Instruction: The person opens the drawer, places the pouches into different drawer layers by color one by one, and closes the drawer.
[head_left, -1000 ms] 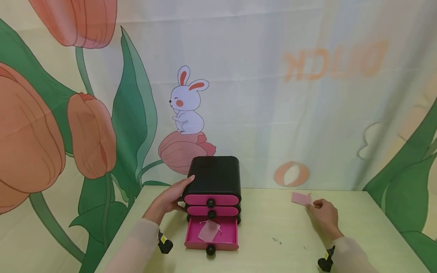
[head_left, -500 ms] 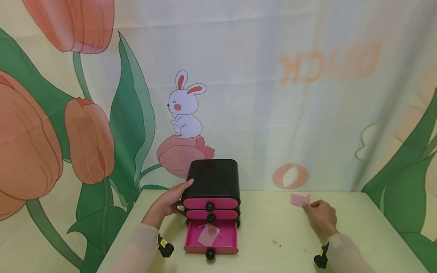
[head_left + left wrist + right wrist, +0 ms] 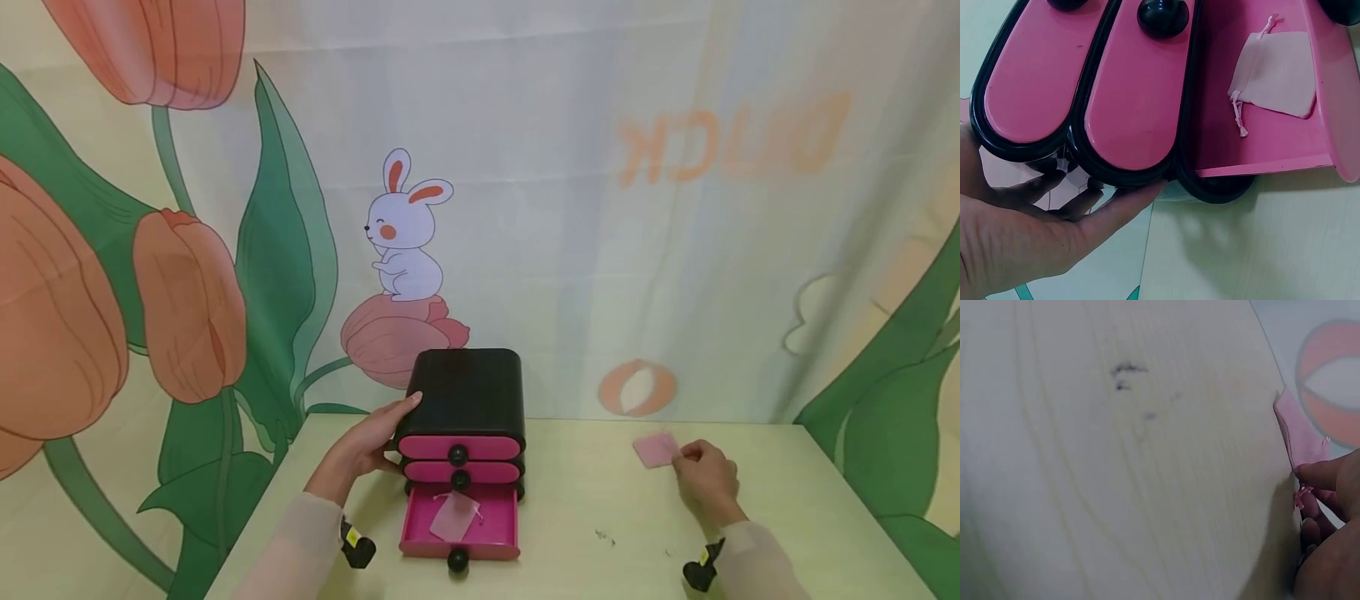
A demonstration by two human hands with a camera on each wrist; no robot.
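Observation:
A small black chest of drawers (image 3: 468, 387) with pink fronts stands on the table, its bottom drawer (image 3: 498, 521) pulled out. Inside that drawer lies a pale pink drawstring pouch (image 3: 1279, 72). My left hand (image 3: 371, 442) rests against the chest's left side, thumb near the top edge and fingers stretched along the side, as the left wrist view shows. To the right, my right hand (image 3: 707, 482) pinches a second pink drawstring pouch (image 3: 656, 449) by its string end, between thumb and fingertips. In the right wrist view this pouch (image 3: 1302, 431) appears tilted, partly covered by the fingers.
The pale table (image 3: 592, 483) has dark marks (image 3: 604, 537) on it between the chest and my right hand. A printed curtain (image 3: 540, 217) with tulips and a rabbit hangs behind the table. Round black knobs (image 3: 458, 560) stick out from the drawer fronts.
The right pouch has changed its angle in the pinching fingers, its string end shifting towards the fingertips. My left hand and the chest stay as they were.

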